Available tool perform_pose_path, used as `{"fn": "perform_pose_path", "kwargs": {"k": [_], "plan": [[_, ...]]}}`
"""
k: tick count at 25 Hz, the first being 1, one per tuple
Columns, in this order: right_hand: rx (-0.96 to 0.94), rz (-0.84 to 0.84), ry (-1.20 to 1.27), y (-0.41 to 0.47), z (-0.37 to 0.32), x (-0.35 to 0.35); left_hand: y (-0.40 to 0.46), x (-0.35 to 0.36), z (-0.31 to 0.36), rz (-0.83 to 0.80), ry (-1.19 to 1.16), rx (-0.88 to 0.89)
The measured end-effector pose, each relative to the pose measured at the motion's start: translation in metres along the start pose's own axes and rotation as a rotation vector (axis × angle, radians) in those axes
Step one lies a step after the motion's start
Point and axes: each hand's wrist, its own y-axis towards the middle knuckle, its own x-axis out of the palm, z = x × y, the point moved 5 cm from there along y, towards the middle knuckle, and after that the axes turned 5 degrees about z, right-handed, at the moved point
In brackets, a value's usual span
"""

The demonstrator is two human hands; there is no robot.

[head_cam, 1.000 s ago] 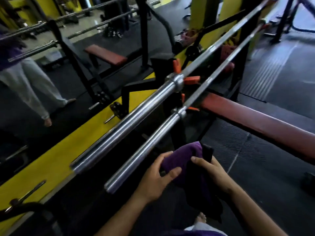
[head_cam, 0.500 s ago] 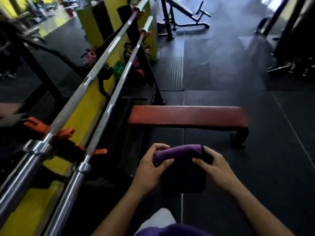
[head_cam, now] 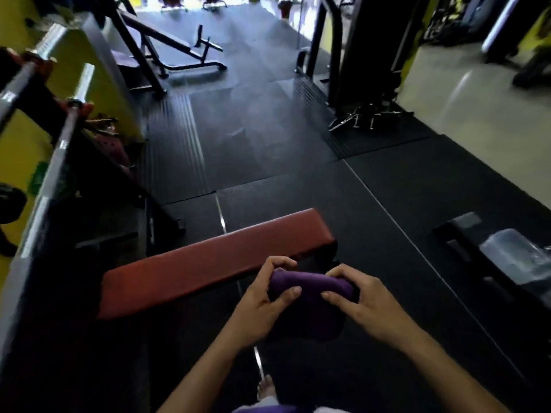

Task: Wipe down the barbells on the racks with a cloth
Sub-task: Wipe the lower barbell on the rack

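A folded purple cloth (head_cam: 310, 289) is held between both hands low in the middle of the view. My left hand (head_cam: 262, 308) grips its left end and my right hand (head_cam: 362, 302) grips its right end. Two steel barbells run along the left edge on a black rack: the nearer barbell (head_cam: 52, 174) and the farther barbell (head_cam: 18, 87), both blurred. The hands are well to the right of the bars and touch neither.
A red padded flat bench (head_cam: 214, 260) lies just beyond my hands. A black incline bench (head_cam: 167, 46) stands at the back. A black machine frame (head_cam: 354, 64) rises at the upper right. A dark low object (head_cam: 507, 254) sits at the right.
The view has swung right, away from the barbells, which slid to the left edge. Both hands kept hold of the cloth and folded it into a tighter bundle.
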Motion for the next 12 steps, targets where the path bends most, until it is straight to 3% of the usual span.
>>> {"fn": "perform_pose_path", "kwargs": {"k": [5, 9, 12], "plan": [[0.159, 0.233, 0.038, 0.039, 0.031, -0.059, 0.104, 0.032, -0.022, -0.190, -0.173, -0.197], [0.246, 0.292, 0.014, 0.070, 0.079, -0.110, 0.177, 0.083, -0.024, -0.308, -0.042, -0.131], [0.275, 0.300, 0.042, 0.100, 0.125, -0.162, 0.242, 0.134, -0.007, -0.404, 0.046, 0.018]]}}
